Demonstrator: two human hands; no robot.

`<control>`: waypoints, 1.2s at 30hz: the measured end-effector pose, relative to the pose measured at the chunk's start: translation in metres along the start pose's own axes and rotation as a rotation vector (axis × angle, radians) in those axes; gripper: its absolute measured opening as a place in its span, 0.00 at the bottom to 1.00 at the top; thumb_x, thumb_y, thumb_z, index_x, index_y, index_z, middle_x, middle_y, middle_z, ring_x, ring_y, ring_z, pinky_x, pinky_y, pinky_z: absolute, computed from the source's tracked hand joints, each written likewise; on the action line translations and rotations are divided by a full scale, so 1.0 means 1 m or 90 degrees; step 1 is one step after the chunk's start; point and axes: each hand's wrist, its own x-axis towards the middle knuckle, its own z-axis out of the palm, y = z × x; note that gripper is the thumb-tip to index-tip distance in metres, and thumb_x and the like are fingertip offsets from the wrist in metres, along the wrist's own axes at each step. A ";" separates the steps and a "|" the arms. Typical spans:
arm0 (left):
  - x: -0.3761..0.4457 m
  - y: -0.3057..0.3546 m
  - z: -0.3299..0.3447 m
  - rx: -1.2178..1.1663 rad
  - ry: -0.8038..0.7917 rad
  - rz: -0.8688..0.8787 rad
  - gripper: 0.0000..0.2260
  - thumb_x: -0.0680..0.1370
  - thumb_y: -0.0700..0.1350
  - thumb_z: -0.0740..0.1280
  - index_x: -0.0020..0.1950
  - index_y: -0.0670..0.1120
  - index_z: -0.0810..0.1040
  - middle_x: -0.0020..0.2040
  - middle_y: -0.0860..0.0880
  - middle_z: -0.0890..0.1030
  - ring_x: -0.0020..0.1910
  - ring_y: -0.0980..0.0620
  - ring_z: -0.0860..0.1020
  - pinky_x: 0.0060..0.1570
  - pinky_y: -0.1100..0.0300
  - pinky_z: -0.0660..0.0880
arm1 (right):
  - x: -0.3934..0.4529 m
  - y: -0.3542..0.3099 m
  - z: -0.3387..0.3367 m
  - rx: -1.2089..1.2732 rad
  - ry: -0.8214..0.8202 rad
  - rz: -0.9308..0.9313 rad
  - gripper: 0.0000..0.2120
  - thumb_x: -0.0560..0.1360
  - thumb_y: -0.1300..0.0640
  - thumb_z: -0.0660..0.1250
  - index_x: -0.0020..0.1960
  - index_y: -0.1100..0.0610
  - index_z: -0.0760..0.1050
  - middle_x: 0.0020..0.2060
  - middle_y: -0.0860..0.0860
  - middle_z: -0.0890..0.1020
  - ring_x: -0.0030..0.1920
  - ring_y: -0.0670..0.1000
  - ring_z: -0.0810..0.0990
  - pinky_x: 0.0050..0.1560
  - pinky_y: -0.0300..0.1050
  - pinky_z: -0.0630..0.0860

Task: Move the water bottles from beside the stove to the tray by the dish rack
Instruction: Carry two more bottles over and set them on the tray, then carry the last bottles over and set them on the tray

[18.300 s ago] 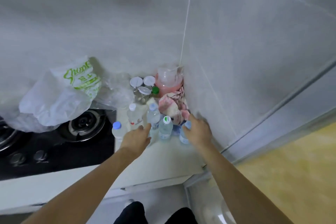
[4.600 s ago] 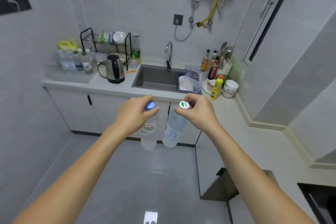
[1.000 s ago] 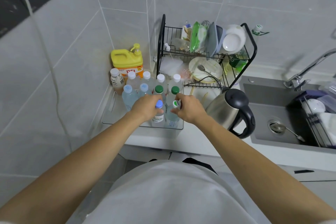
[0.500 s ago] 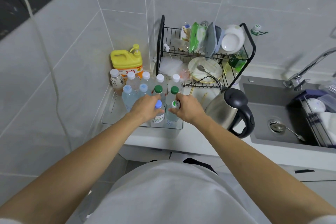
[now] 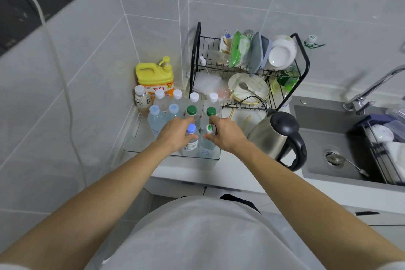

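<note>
A clear tray (image 5: 133,136) sits on the counter left of the black dish rack (image 5: 247,68) and holds several water bottles upright in rows. My left hand (image 5: 175,133) grips a blue-capped bottle (image 5: 191,140) at its neck; the bottle stands at the tray's front edge. Beside it, my right hand (image 5: 225,133) holds a bottle with a white and green cap (image 5: 208,140), also upright in the tray's front right corner. Both bottles touch each other and the green-capped bottles (image 5: 192,110) behind them.
A yellow detergent jug (image 5: 154,76) stands behind the tray in the corner. A steel kettle (image 5: 278,138) is just right of my right hand, with its cord running to the rack. The sink (image 5: 328,149) and tap (image 5: 368,92) lie further right.
Both hands have stayed on the two bottles at the tray's front; they sit a touch lower now. Before that I carried the pair across the kitchen from beside the stove.
</note>
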 end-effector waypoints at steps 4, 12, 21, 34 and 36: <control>-0.003 0.001 -0.001 -0.006 0.002 0.006 0.16 0.75 0.52 0.77 0.45 0.47 0.72 0.37 0.48 0.80 0.38 0.45 0.80 0.39 0.49 0.78 | -0.001 0.002 -0.002 -0.003 -0.003 -0.032 0.20 0.77 0.43 0.74 0.49 0.51 0.65 0.45 0.52 0.78 0.44 0.58 0.77 0.41 0.51 0.73; -0.005 0.007 -0.015 0.003 -0.060 -0.019 0.16 0.75 0.55 0.76 0.48 0.50 0.72 0.39 0.49 0.80 0.41 0.46 0.79 0.37 0.54 0.73 | -0.003 0.002 -0.013 -0.021 -0.064 -0.019 0.25 0.75 0.37 0.73 0.59 0.53 0.70 0.53 0.53 0.79 0.50 0.58 0.80 0.47 0.51 0.76; -0.007 0.040 -0.067 0.131 0.138 -0.040 0.25 0.77 0.68 0.66 0.59 0.49 0.79 0.46 0.50 0.81 0.49 0.45 0.82 0.37 0.54 0.69 | -0.021 0.007 -0.064 0.008 0.068 0.003 0.23 0.78 0.32 0.64 0.62 0.49 0.70 0.51 0.46 0.79 0.51 0.55 0.82 0.45 0.50 0.76; 0.032 0.174 -0.052 0.154 0.159 0.300 0.30 0.81 0.66 0.56 0.81 0.55 0.64 0.81 0.45 0.64 0.81 0.42 0.59 0.75 0.40 0.64 | -0.154 0.051 -0.133 -0.079 0.364 0.246 0.34 0.79 0.32 0.59 0.80 0.48 0.64 0.78 0.54 0.67 0.80 0.61 0.60 0.77 0.60 0.63; 0.026 0.215 -0.033 0.146 0.120 0.375 0.31 0.81 0.66 0.56 0.82 0.55 0.62 0.82 0.46 0.63 0.82 0.42 0.57 0.76 0.40 0.63 | -0.200 0.064 -0.136 -0.087 0.378 0.331 0.35 0.80 0.31 0.58 0.82 0.46 0.61 0.81 0.53 0.63 0.82 0.60 0.56 0.80 0.60 0.59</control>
